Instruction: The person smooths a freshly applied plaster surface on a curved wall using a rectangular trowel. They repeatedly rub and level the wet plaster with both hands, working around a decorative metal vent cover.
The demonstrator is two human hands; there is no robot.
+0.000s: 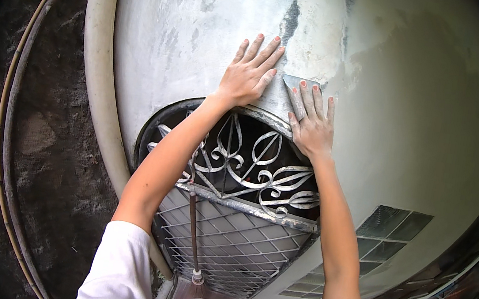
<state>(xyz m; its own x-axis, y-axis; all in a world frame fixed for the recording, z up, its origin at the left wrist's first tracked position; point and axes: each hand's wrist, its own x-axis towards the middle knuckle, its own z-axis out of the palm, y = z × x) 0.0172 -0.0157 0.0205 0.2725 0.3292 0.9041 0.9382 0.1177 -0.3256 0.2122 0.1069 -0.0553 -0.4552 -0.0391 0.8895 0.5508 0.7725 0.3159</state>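
My left hand lies flat on the pale plastered wall, fingers stretched out and dusted with white. Nothing is in it. To its right, my right hand presses a thin grey sheet, which looks like sandpaper, against the wall just above the arched opening. The fingers lie over the sheet and cover much of it; its upper left corner shows beyond them. Dark grey patches run up the wall above both hands.
Below my hands is an arched opening with a white scrolled metal grille and a lattice gate. A broom leans there. A thick pale pipe and thin poles edge the left side. A glass-block window is at right.
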